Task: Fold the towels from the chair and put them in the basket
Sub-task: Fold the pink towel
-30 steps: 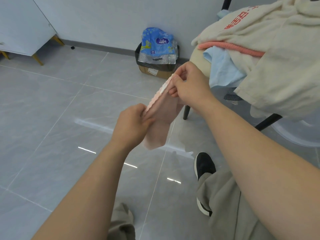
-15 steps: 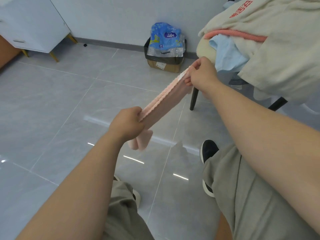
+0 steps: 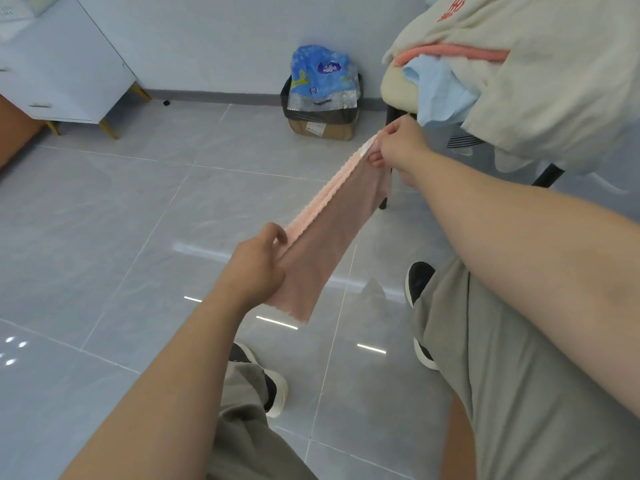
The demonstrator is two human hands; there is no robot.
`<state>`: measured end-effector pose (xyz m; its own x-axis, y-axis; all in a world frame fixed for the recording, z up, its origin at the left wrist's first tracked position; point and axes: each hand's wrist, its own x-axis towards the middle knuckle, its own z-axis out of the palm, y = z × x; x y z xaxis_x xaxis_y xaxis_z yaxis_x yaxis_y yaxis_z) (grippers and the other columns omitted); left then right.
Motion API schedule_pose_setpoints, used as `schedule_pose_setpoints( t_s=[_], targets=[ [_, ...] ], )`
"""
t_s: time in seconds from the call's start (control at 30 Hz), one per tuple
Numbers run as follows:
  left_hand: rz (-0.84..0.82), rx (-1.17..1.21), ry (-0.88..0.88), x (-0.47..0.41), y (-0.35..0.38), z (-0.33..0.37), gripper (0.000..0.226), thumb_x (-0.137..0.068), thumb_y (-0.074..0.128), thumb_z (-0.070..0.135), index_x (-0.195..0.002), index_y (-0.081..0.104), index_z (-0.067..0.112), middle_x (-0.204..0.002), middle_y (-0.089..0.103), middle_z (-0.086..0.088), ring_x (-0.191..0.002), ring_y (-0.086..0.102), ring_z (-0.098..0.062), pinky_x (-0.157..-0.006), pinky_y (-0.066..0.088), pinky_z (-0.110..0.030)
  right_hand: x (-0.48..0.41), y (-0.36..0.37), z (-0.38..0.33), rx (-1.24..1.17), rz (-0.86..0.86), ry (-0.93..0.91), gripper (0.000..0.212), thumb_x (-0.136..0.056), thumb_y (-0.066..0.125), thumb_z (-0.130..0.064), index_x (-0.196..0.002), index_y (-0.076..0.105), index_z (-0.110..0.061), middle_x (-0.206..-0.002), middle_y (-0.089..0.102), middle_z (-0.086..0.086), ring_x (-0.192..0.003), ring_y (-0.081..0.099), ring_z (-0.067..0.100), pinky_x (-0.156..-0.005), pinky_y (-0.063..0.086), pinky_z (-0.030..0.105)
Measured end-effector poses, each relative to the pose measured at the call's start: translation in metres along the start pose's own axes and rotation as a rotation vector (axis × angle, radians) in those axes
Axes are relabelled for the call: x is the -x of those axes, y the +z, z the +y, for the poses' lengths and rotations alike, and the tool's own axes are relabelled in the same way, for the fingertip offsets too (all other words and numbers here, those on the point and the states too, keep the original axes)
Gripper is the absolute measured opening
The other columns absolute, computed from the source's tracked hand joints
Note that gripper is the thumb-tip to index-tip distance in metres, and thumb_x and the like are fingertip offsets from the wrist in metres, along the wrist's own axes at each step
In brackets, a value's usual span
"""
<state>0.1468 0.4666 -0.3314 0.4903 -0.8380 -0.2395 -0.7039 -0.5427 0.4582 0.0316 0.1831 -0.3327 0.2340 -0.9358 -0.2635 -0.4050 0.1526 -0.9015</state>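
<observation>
A small pink towel [image 3: 329,233] with a scalloped edge is stretched in the air between my hands, folded lengthwise. My left hand [image 3: 256,265] pinches its near end, and a loose flap hangs below that grip. My right hand [image 3: 401,147] pinches the far end, close to the chair [image 3: 394,84]. On the chair at the upper right lies a pile of towels: a large cream one [image 3: 554,84], a coral one [image 3: 450,51] and a light blue one [image 3: 440,91]. No basket is in view.
A cardboard box [image 3: 323,124] with a blue plastic pack [image 3: 320,74] on top stands against the far wall. A white cabinet [image 3: 59,71] on wooden legs is at the upper left. Grey floor tiles [image 3: 104,220] spread below, with my legs and shoes at the bottom.
My hands have drawn apart, pulling the pink towel out longer and flatter. The right hand moved toward the chair, the left stayed nearer me.
</observation>
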Motion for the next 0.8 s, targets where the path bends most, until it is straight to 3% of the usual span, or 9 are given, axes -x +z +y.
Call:
schedule_pose_setpoints(
  t_s=[0.1,0.3,0.43,0.5,0.6,0.67,0.8],
  targets=[
    [0.043,0.061,-0.079,0.000,0.003,-0.002,0.035,-0.080,0.048,0.006,-0.105,0.055,0.030,-0.090,0.061,-0.001,-0.071,0.060,-0.022,-0.050,0.041,-0.027,0.004,0.000,0.000,-0.024,0.000,0.011,0.020,-0.091,0.050,0.002,-0.088,0.046,-0.018,-0.073,0.064,0.013,-0.049,0.064,0.019,-0.052,0.058,0.030],
    [0.176,0.159,-0.172,-0.004,0.000,0.003,0.027,-0.078,0.048,0.002,-0.075,0.071,0.016,-0.074,0.064,-0.002,-0.065,0.054,-0.014,-0.052,0.037,-0.022,0.000,0.002,0.002,-0.085,0.016,0.057,0.016,-0.096,0.041,0.000,-0.093,0.047,-0.014,-0.067,0.063,0.015,-0.047,0.061,0.020,-0.055,0.059,0.033],
    [0.221,0.211,-0.134,-0.005,-0.001,0.001,0.023,-0.080,0.044,0.002,-0.079,0.065,0.010,-0.075,0.063,-0.006,-0.072,0.054,-0.022,-0.058,0.041,-0.030,-0.005,-0.001,0.003,-0.121,0.067,0.093,0.023,-0.092,0.044,0.003,-0.080,0.044,-0.016,-0.063,0.060,0.015,-0.041,0.058,0.019,-0.049,0.055,0.032],
    [0.276,0.173,-0.108,-0.006,-0.001,-0.002,0.023,-0.086,0.040,0.004,-0.085,0.061,0.013,-0.076,0.062,0.000,-0.079,0.056,-0.026,-0.071,0.044,-0.036,-0.009,-0.003,0.006,-0.118,0.078,0.111,0.023,-0.090,0.052,0.004,-0.081,0.046,-0.016,-0.065,0.061,0.015,-0.039,0.058,0.018,-0.046,0.054,0.030],
    [0.334,0.081,-0.090,-0.006,-0.002,-0.007,0.025,-0.097,0.031,0.011,-0.095,0.055,0.018,-0.077,0.060,0.007,-0.076,0.051,-0.013,-0.090,0.031,-0.035,-0.005,-0.005,0.005,-0.147,0.074,0.132,0.023,-0.092,0.048,0.003,-0.080,0.045,-0.016,-0.067,0.059,0.015,-0.045,0.057,0.021,-0.047,0.055,0.031],
    [0.358,0.023,-0.080,-0.006,-0.003,-0.011,0.023,-0.102,0.029,0.017,-0.094,0.050,0.018,-0.073,0.057,0.007,-0.070,0.048,-0.006,-0.087,0.024,-0.032,-0.005,-0.004,0.005,-0.161,0.088,0.151,0.022,-0.093,0.041,0.001,-0.079,0.045,-0.015,-0.065,0.056,0.015,-0.048,0.055,0.022,-0.050,0.055,0.032],
    [0.372,0.063,-0.099,-0.008,-0.009,-0.024,0.027,-0.106,0.038,0.031,-0.089,0.051,0.014,-0.080,0.061,0.001,-0.073,0.052,-0.022,-0.064,0.033,-0.033,-0.013,-0.014,0.009,-0.141,0.107,0.192,0.015,-0.097,0.046,-0.003,-0.088,0.057,-0.006,-0.058,0.062,0.014,-0.041,0.059,0.020,-0.037,0.048,0.022]
  ],
)
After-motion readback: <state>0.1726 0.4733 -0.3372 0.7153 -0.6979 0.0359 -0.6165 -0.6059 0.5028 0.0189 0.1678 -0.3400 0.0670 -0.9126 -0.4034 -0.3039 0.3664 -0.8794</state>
